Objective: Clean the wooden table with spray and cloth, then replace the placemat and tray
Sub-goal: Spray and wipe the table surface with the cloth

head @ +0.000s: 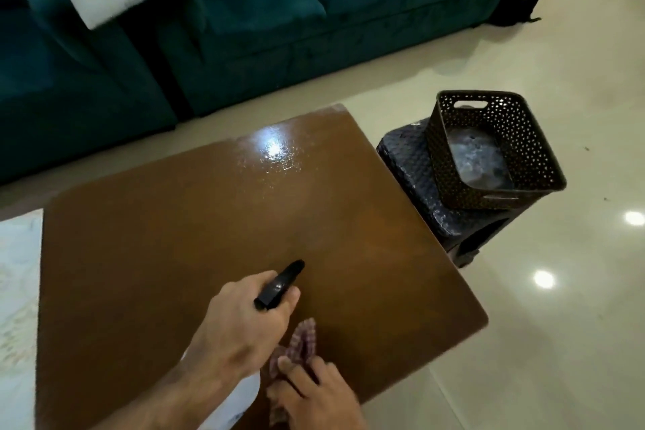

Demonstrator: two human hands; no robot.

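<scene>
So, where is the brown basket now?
In the head view, the brown basket sits off the wooden table, on a dark stool beside its right edge.

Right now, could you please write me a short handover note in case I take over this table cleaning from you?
Left hand grips the spray bottle, nozzle aimed over the wooden table.
Right hand holds the cloth at the table's near edge.
The basket tray sits on a stool beside the table. A pale mat lies at the table's left; I cannot tell if it is the placemat.
Done: table cleared; far end looks wet.
Left: finish spraying, wipe, replace placemat and tray.
</scene>
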